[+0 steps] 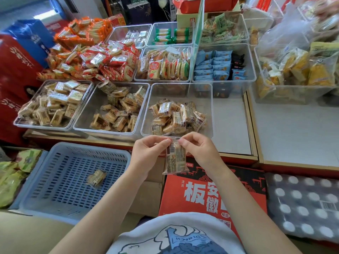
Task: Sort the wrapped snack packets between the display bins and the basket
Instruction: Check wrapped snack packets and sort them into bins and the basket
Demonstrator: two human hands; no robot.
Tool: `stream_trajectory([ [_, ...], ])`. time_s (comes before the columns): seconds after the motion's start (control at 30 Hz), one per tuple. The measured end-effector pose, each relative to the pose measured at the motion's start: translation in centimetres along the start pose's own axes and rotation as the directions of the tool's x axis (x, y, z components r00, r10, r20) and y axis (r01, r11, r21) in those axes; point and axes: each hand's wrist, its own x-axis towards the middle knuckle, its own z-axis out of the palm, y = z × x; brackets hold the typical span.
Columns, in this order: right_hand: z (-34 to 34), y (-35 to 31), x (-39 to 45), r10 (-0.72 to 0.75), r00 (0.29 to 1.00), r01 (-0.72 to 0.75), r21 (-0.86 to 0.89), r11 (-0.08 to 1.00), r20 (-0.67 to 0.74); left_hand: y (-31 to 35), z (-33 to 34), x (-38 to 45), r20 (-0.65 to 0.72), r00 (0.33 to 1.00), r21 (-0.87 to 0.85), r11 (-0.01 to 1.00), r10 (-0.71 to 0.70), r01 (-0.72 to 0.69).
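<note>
A clear-wrapped snack packet (175,159) with a barcode hangs upright in front of me, below the front edge of the display. My left hand (148,154) pinches its top left corner and my right hand (200,153) pinches its top right corner. Just beyond them stands a clear display bin (180,88) partly filled with similar tan packets. Two more clear bins of tan packets, one (110,90) in the middle and one (22,121) at the left, stand beside it. A blue slotted basket (60,162) sits low at the left with one packet (96,178) lying in it.
Behind are more clear bins with red-white (163,66), blue (212,67), green (172,35) and yellow (293,70) packets, plus a loose heap of red and orange packets (95,52). A red printed carton (211,195) and a dotted package (302,206) lie below my hands. Green packets (12,173) sit left of the basket.
</note>
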Motion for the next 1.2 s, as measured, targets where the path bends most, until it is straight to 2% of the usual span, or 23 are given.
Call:
stream_trajectory([
  [0.3, 1.7, -0.1, 1.4, -0.001, 0.996, -0.001, -0.028, 1.000, -0.090, -0.7, -1.5, 0.9, 0.023, 0.986, -0.115, 0.979, -0.166, 0.168],
  [0.43, 2.3, 0.3, 2.8, 0.039, 0.990, -0.040, -0.006, 0.999, -0.134, -0.5, -2.5, 1.9, 0.225, 0.950, -0.107, 0.963, -0.217, 0.245],
  [0.5, 2.6, 0.3, 3.5, 0.062, 0.987, -0.059, 0.022, 0.998, -0.150, -0.5, -3.0, 2.4, 0.284, 0.929, -0.080, 0.960, -0.236, 0.269],
  [0.6, 3.4, 0.1, 4.9, 0.105, 0.989, -0.097, 0.076, 0.992, -0.105, -0.8, -3.8, 3.8, 0.216, 0.946, -0.118, 0.955, -0.242, 0.272],
  [0.7, 4.4, -0.1, 6.4, 0.196, 0.981, -0.196, -0.017, 0.981, 0.015, -1.1, -4.7, 6.3, 0.136, 0.957, -0.244, 0.927, -0.257, 0.284],
  [0.77, 5.1, 0.1, 7.9, 0.214, 0.976, -0.211, -0.064, 0.975, 0.047, -1.5, -5.3, 8.2, 0.120, 0.961, -0.265, 0.925, -0.250, 0.274],
  [0.8, 5.4, 0.2, 8.8, 0.204, 0.979, -0.200, -0.090, 0.976, 0.030, -1.7, -5.5, 9.1, 0.101, 0.968, -0.208, 0.946, -0.232, 0.248],
  [0.87, 6.0, 0.7, 11.3, 0.161, 0.984, -0.172, -0.173, 0.970, -0.076, -3.0, -6.4, 11.1, 0.011, 0.990, 0.137, 0.981, -0.141, 0.138],
  [0.9, 6.2, 0.9, 12.6, 0.138, 0.982, -0.165, -0.223, 0.961, -0.132, -3.8, -7.0, 12.2, -0.014, 0.997, 0.366, 0.928, -0.072, 0.072],
  [0.93, 6.4, 1.1, 14.0, 0.120, 0.979, -0.161, -0.265, 0.951, -0.166, -4.6, -7.7, 13.2, -0.016, 1.000, 0.554, 0.832, -0.003, 0.012],
  [0.97, 6.6, 1.3, 15.3, 0.114, 0.979, -0.162, -0.300, 0.940, -0.170, -5.3, -8.4, 14.1, 0.004, 0.999, 0.680, 0.732, 0.040, -0.032],
  [1.03, 7.2, 2.3, 17.8, 0.166, 0.978, -0.201, -0.365, 0.909, -0.125, -6.9, -9.6, 15.5, 0.075, 0.996, 0.818, 0.569, 0.040, -0.085],
  [1.1, 7.9, 3.7, 19.3, 0.238, 0.967, -0.252, -0.505, 0.826, -0.092, -8.4, -10.4, 16.2, 0.134, 0.991, 0.884, 0.451, 0.003, -0.120],
  [1.2, 8.6, 5.5, 20.2, 0.238, 0.961, -0.271, -0.625, 0.732, -0.138, -9.2, -10.6, 16.4, 0.154, 0.988, 0.913, 0.387, -0.031, -0.130],
])
